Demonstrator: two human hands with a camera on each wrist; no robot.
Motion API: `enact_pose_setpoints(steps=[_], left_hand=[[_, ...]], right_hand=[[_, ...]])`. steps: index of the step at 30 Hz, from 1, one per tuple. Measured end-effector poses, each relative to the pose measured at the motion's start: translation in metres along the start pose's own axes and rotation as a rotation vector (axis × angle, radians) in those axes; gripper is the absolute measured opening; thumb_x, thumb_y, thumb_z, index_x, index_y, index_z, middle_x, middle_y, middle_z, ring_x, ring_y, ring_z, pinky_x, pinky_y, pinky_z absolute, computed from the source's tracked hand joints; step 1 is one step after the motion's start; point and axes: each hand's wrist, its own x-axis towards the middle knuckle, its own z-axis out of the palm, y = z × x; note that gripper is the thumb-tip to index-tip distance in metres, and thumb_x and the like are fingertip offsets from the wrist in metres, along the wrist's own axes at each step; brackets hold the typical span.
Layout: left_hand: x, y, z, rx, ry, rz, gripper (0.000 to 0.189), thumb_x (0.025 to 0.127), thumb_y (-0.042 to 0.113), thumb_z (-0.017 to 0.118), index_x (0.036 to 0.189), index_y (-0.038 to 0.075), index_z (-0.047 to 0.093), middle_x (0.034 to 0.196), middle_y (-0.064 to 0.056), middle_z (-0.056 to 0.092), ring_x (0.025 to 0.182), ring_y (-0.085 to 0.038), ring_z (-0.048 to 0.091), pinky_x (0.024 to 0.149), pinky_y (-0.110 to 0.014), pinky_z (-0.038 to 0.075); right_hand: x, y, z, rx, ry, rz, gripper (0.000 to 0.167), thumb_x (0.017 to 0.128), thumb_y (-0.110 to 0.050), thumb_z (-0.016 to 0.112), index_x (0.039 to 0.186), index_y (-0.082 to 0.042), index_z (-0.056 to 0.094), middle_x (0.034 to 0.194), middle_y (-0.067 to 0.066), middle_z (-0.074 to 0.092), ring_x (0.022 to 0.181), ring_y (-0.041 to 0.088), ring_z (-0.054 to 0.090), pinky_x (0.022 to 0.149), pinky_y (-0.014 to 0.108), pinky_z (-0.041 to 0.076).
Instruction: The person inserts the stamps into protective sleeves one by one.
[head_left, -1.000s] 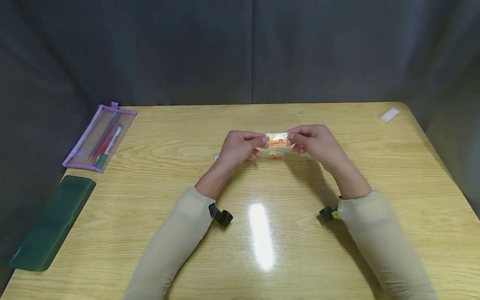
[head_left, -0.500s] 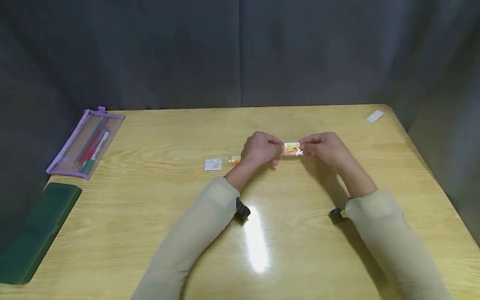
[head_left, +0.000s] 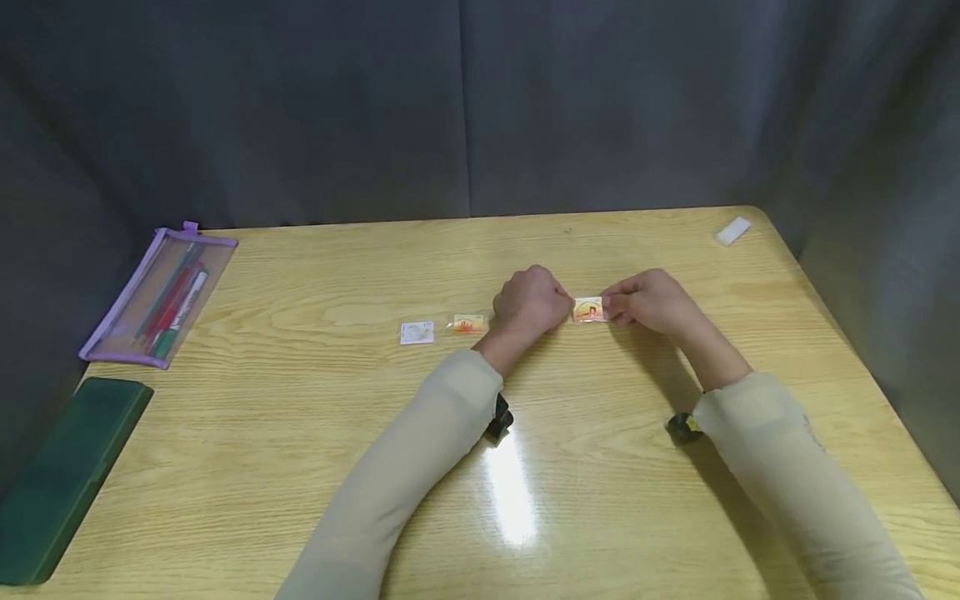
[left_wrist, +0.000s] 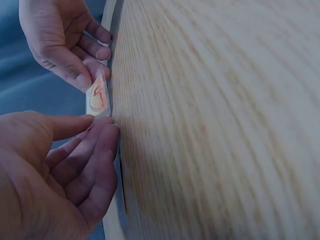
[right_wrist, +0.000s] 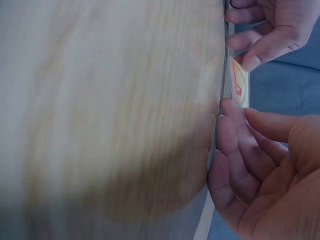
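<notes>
A small yellow-orange stamp (head_left: pixel 588 310) in a clear sleeve is stretched between both hands, low over the table (head_left: pixel 360 467). My left hand (head_left: pixel 532 302) pinches its left edge between thumb and fingers. The opposite edge is pinched by my right hand (head_left: pixel 654 304). Both wrist views show the stamp (left_wrist: pixel 97 100) tilted between the fingertips; whether its lower edge touches the wood I cannot tell. To the left of the hands lie an orange stamp (head_left: pixel 468 323) in a clear sleeve and a pale stamp (head_left: pixel 417 332), side by side in a row.
A mesh pencil pouch (head_left: pixel 161 296) with purple edging and pens inside lies at the back left. In front of it is a dark green case (head_left: pixel 71 475). A small white rectangular piece (head_left: pixel 733 231) sits near the back right corner. Dark curtains (head_left: pixel 315 108) surround the table.
Both hands have carried the held stamp to the right and lowered it toward the table. The two stamps on the left have come into view from behind the left hand. The head view has shifted slightly.
</notes>
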Motion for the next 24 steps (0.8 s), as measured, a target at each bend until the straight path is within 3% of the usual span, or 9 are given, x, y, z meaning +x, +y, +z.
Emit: enact_pose_setpoints(steps=[7,12,15,17,20,24], left_hand=[[0.002,-0.003,-0.002,0.038,0.006,-0.001,0.043,0.087,0.018,0.065,0.046,0.022,0.053,0.044,0.007,0.044,0.046,-0.012,0.042,0.046,-0.029,0.034],[0.002,-0.003,-0.004,0.051,0.016,0.012,0.046,0.088,0.018,0.066,0.046,0.023,0.048,0.044,0.009,0.037,0.048,-0.011,0.035,0.047,-0.028,0.032],[0.001,-0.003,-0.006,0.05,-0.002,0.004,0.044,0.09,0.022,0.067,0.049,0.022,0.051,0.048,0.008,0.04,0.05,-0.011,0.035,0.047,-0.028,0.032],[0.0,-0.003,-0.008,0.05,0.001,-0.001,0.035,0.091,0.027,0.069,0.056,0.021,0.065,0.056,0.009,0.055,0.053,-0.01,0.043,0.049,-0.027,0.036],[-0.003,-0.003,-0.015,0.026,0.011,0.017,0.018,0.094,0.034,0.07,0.083,0.025,0.082,0.081,0.01,0.075,0.065,-0.011,0.063,0.054,-0.028,0.046],[-0.005,-0.012,-0.036,-0.03,0.012,0.089,0.019,0.096,0.037,0.068,0.107,0.027,0.081,0.106,0.009,0.078,0.087,-0.012,0.072,0.064,-0.029,0.053]], right_hand=[[0.003,-0.004,0.001,-0.028,0.004,-0.016,0.036,0.103,-0.018,0.059,0.13,0.005,0.065,0.104,0.014,0.077,0.081,0.01,0.069,0.075,0.025,0.057],[0.001,-0.008,0.002,-0.094,0.012,-0.044,0.036,0.103,-0.021,0.058,0.128,0.002,0.067,0.101,0.013,0.076,0.083,0.015,0.068,0.075,0.026,0.055],[0.0,-0.009,0.001,-0.185,0.035,-0.065,0.035,0.104,-0.025,0.057,0.127,-0.002,0.07,0.102,0.012,0.077,0.085,0.017,0.07,0.074,0.026,0.05],[-0.001,-0.009,0.0,-0.239,0.048,-0.078,0.036,0.104,-0.027,0.056,0.128,-0.004,0.07,0.104,0.011,0.077,0.087,0.018,0.071,0.074,0.028,0.047],[-0.004,-0.007,-0.003,-0.288,0.062,-0.093,0.039,0.105,-0.03,0.054,0.13,-0.005,0.068,0.104,0.011,0.078,0.088,0.02,0.073,0.077,0.032,0.047],[-0.007,-0.003,-0.008,-0.275,0.066,-0.094,0.045,0.106,-0.036,0.051,0.136,-0.004,0.064,0.112,0.013,0.076,0.099,0.027,0.072,0.091,0.047,0.051]])
